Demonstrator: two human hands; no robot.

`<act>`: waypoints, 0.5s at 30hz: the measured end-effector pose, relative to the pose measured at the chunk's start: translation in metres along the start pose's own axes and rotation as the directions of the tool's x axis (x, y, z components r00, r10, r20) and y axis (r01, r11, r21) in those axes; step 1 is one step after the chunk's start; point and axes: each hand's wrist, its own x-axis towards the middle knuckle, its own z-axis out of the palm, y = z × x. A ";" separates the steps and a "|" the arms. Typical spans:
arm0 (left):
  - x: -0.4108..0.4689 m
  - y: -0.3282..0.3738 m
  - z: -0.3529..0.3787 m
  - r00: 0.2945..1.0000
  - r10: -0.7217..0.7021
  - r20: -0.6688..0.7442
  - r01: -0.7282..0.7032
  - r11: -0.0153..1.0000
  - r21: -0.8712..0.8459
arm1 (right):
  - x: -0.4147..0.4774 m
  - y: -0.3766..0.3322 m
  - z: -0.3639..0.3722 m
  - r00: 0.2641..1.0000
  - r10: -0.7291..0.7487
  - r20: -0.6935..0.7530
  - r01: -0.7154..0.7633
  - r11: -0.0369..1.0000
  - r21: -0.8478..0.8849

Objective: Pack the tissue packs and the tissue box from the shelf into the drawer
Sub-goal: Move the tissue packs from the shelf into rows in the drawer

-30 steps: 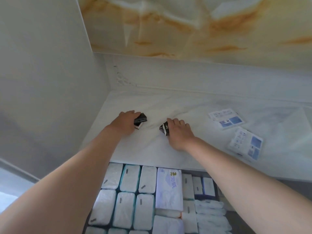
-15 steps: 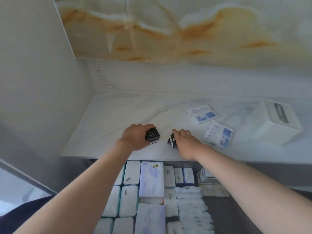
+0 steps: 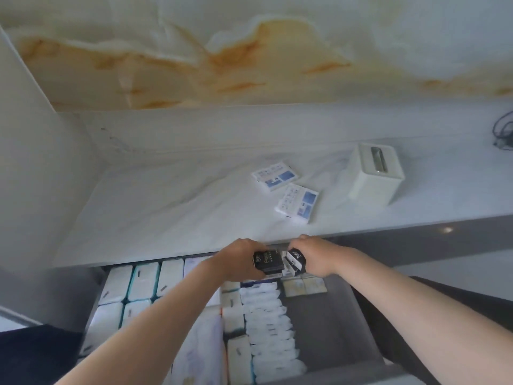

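Head view: at centre frame, just below the front edge of the shelf (image 3: 166,212), the left hand (image 3: 238,259) curls round a black tissue pack (image 3: 268,261). The right hand (image 3: 316,257) beside it grips a second dark pack (image 3: 295,261). The two nearly touch above the back of the open drawer (image 3: 327,323), whose left half holds white packs (image 3: 144,279). On the shelf, right of centre, lie a blue-and-white pack (image 3: 274,175) and a nearer blue-and-white pack (image 3: 297,202). The white tissue box (image 3: 374,173) stands to their right.

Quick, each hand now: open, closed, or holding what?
Left hand: holding a black tissue pack.
Right hand: holding a black-and-white tissue pack.
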 end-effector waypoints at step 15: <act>0.068 0.043 0.131 0.986 -0.041 0.160 -0.025 0.920 0.391 | -0.012 0.066 0.100 0.997 0.044 -0.071 -0.080 0.731 -0.677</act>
